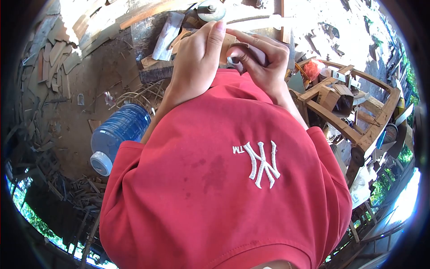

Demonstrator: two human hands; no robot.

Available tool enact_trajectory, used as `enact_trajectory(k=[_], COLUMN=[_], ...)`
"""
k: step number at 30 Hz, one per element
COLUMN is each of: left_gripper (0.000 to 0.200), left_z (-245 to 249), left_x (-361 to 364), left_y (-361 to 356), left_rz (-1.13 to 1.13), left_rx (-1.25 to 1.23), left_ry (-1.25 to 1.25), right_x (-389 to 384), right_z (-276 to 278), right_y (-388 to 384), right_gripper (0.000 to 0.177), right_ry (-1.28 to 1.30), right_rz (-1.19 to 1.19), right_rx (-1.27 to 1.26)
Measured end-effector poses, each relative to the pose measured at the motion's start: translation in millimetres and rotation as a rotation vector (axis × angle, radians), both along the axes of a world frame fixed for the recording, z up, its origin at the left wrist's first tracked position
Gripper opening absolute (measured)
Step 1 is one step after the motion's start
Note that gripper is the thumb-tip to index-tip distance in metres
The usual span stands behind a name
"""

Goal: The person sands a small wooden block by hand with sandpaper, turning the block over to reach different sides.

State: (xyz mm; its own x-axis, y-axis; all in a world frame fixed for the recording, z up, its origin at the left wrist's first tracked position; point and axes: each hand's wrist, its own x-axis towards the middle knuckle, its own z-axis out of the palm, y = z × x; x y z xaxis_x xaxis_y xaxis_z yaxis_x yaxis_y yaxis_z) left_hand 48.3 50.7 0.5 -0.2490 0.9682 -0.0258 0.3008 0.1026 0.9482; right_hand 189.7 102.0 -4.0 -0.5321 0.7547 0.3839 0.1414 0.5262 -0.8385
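My left hand is closed around a light-coloured wooden piece; its thumb points up and most of its fingers are hidden behind the hand. Just to the right, my right hand pinches a folded brownish sheet that looks like sandpaper. The sheet curls out between thumb and fingers, close against the wooden piece. Both hands are in front of my red shirt, over the near edge of a worn workbench.
On the bench lie a grey flat board, a wooden handle and a round metal-topped object. A large blue water bottle lies at left. A wooden frame with clutter stands at right. Wood scraps cover the ground far left.
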Motion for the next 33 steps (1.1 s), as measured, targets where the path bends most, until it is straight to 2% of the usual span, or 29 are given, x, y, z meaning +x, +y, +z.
enact_trajectory(k=[1, 4, 6, 8, 9, 12, 13, 16, 17, 20, 21, 22, 24, 26, 27, 30, 31, 33], left_gripper=[0.044, 0.044, 0.044, 0.044, 0.044, 0.044, 0.044, 0.045, 0.044, 0.044, 0.043, 0.044, 0.044, 0.039, 0.037, 0.03, 0.03, 0.03], left_z=[-2.8, 0.8, 5.8, 5.3, 1.8, -3.5, -4.0, 2.1, 5.5, 18.1, 16.1, 11.5, -2.7, 3.0, 7.4, 3.8, -0.4, 2.3], left_x=[0.0, 2.7, 2.5, 0.0, -2.4, -0.8, 0.0, 2.2, -0.3, -12.1, -7.9, -8.6, -17.7, -12.2, -9.3, -10.8, -15.7, -15.6], left_y=[0.3, -0.4, -0.5, -1.4, -1.8, -2.5, -2.6, -9.0, -8.7, -7.5, -6.4, -7.3, -3.2, -2.7, -1.3, 0.8, -1.0, -3.2], left_rz=[-0.023, -0.057, -0.002, 0.011, -0.006, -0.026, -0.031, -0.152, -0.181, -0.258, -0.205, -0.147, -0.288, -0.008, 0.131, 0.052, -0.04, -0.042], left_rx=[0.023, 0.034, 0.037, 0.01, -0.017, 0.011, 0.039, 0.045, -0.009, -0.181, -0.093, -0.131, -0.095, -0.241, -0.312, -0.248, -0.196, -0.095], left_ry=[0.003, -0.112, -0.162, -0.149, -0.114, -0.085, -0.087, -0.157, -0.283, -0.662, -0.787, -0.896, -1.221, -1.268, -1.286, -1.22, -1.168, -0.909], right_x=[-1.4, -4.2, -5.7, -10.9, -9.6, -1.2, -1.3, -4.1, -3.5, -4.3, -4.5, -3.7, -2.1, 2.8, 4.4, 10.7, 11.3, 11.0], right_z=[-2.1, 4.6, -5.0, -11.3, -20.3, -20.0, -7.6, -16.3, -18.0, -32.7, -35.0, -36.0, -39.7, -38.5, -34.9, -34.8, -32.9, -26.8], right_y=[-4.3, -1.5, -10.9, -24.5, -19.4, -9.2, -9.7, -1.3, -1.6, -14.4, -16.5, -15.3, -10.0, -1.6, 1.6, 10.3, 12.5, 14.0], right_gripper=[0.019, 0.019, 0.021, 0.026, 0.032, 0.03, 0.025, 0.024, 0.024, 0.023, 0.027, 0.028, 0.029, 0.032, 0.033, 0.034, 0.034, 0.033], right_ry=[0.137, 0.235, 0.247, 0.25, 0.228, 0.1, 0.18, 0.337, 0.465, 0.867, 0.847, 0.884, 0.956, 0.991, 1.008, 1.042, 1.038, 1.04], right_rz=[-0.006, -0.067, -0.043, -0.091, -0.078, -0.025, 0.009, -0.064, 0.001, 0.152, 0.188, 0.208, 0.253, 0.23, 0.213, 0.22, 0.218, 0.216], right_rx=[-0.35, -0.736, -0.679, -0.459, -0.242, -0.151, -0.479, -0.974, -1.259, -1.795, -1.801, -1.787, -1.762, -1.708, -1.68, -1.577, -1.537, -1.454])
